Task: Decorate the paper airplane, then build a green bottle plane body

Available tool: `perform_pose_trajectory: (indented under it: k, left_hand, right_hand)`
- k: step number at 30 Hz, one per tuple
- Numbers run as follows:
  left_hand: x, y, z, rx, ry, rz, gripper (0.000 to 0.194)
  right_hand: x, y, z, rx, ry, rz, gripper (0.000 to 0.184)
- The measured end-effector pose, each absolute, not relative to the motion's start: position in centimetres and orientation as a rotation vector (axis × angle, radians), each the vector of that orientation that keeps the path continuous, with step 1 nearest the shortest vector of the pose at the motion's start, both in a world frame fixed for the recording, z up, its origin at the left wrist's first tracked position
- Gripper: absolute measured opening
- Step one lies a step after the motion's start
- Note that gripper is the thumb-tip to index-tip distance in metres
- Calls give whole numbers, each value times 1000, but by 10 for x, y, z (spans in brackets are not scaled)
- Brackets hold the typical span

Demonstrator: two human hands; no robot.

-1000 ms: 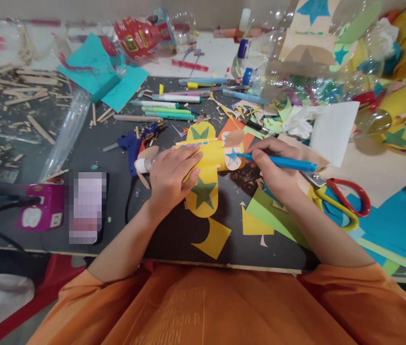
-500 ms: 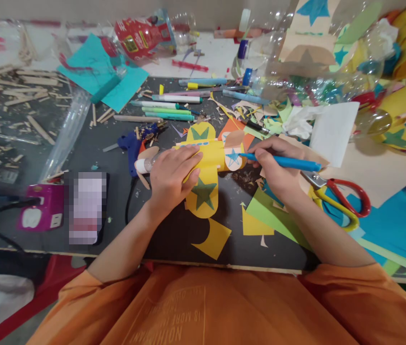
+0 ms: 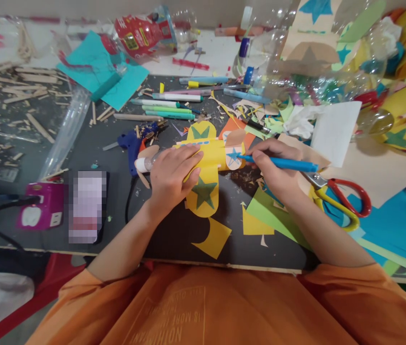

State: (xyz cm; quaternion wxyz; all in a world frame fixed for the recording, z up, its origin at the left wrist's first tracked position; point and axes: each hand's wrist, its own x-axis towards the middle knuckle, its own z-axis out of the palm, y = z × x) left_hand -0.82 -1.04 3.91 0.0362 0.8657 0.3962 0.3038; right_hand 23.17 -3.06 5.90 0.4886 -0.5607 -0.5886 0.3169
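On the dark tabletop (image 3: 177,247), the yellow paper-wrapped bottle (image 3: 213,152) lies clamped under the fingers of the left hand (image 3: 172,177), apparently steadied for the blue marker (image 3: 294,165) pinched in the right hand (image 3: 278,180), tip at the star (image 3: 233,156).

The toy plane (image 3: 213,153) lies near the middle of the worktop (image 3: 184,239), under the left hand (image 3: 174,175), with paper scraps (image 3: 215,238) between it and the front edge and the pen (image 3: 291,164) at its right end in the right hand (image 3: 276,176). The glue gun (image 3: 130,146) lies left of the plane, the phone (image 3: 87,206) farther left by the front edge, the scissors (image 3: 318,180) to the right. Behind it are the markers (image 3: 177,98), wooden sticks (image 3: 36,77) back left and bottles (image 3: 274,85) back right.
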Motion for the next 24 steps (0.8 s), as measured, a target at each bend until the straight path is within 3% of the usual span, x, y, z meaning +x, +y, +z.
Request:
perform_pose_trajectory:
  k: [24]
  left_hand:
    - [-9,-11,39,2692,1195,943,30]
  right_hand:
    - [224,-37,67,-1275,-1576,714,21]
